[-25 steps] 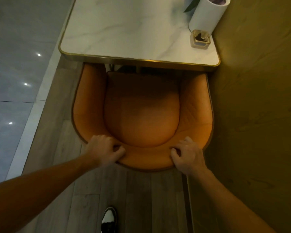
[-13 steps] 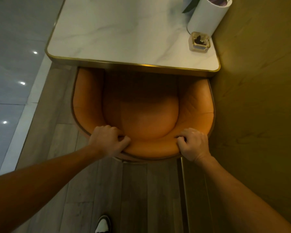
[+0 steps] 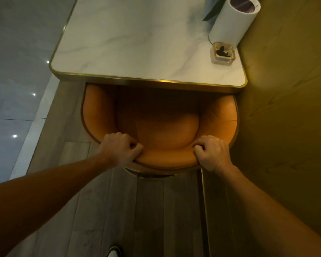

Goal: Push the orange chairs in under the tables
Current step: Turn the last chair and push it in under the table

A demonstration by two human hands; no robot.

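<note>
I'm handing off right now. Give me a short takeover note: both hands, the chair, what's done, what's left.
Left hand: shut on the chair backrest rim, left side.
Right hand: shut on the same rim, right side.
Chair: front of the seat is under the table edge; rear seat and backrest stick out. Wall is close on its right.
Done: chair partly in.
Left: push straight in if it goes further, then let go. No other chairs in view.

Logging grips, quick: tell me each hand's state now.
Left hand: closed on the orange chair backrest.
Right hand: closed on the same backrest.
</note>
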